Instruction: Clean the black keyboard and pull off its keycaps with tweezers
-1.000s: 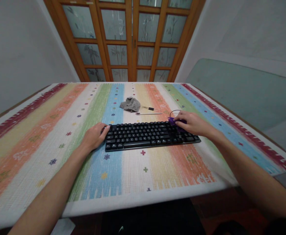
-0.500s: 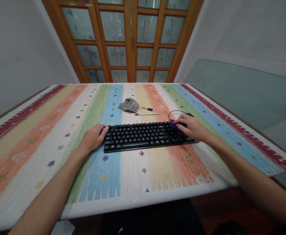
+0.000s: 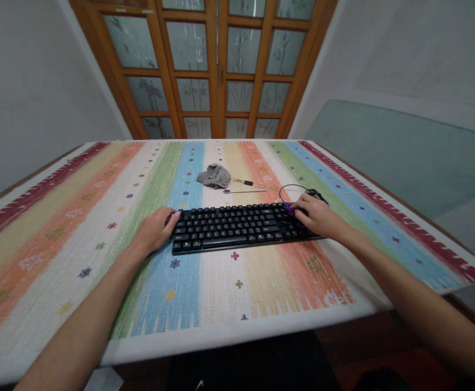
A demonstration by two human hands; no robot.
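A black keyboard [image 3: 237,227] lies across the middle of a striped, many-coloured tablecloth [image 3: 78,228]. My left hand [image 3: 156,229] rests at the keyboard's left end, fingers curled against its edge. My right hand [image 3: 317,215] lies over the keyboard's right end, its fingers closed on a small purple thing [image 3: 288,207] that is mostly hidden. A black cable [image 3: 298,188] loops on the cloth just behind that hand.
A crumpled grey cloth [image 3: 214,175] lies behind the keyboard, with a small screwdriver [image 3: 247,182] and a thin metal rod [image 3: 245,190] beside it. Wooden glazed doors [image 3: 221,70] stand past the far table edge. The near table edge runs below my forearms.
My right hand with the purple thing has slid a little along the keyboard's right end, uncovering the cable loop. The left hand has stayed at the left end.
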